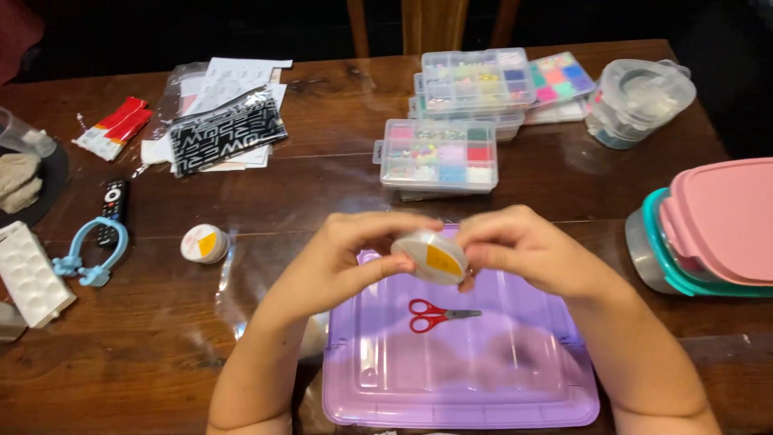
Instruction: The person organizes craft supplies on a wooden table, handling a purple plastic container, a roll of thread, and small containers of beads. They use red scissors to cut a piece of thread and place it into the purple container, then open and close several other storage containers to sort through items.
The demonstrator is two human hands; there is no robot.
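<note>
The tabletop (161, 354) spans the frame. A purple lid (459, 374) lies at lower centre, with red scissors (435, 314) on it. Above these, at frame centre, the left hand (346, 258) and right hand (523, 250) together grip 1 cord spool (431, 256).

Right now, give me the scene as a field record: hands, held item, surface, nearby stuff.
left hand: grips spool, fingers on its rim
right hand: grips the same spool
held item: round clear spool with orange label
under hands: purple lid
on lid: red scissors
nearby: second spool; bead boxes; remote
surface: wooden table
</note>
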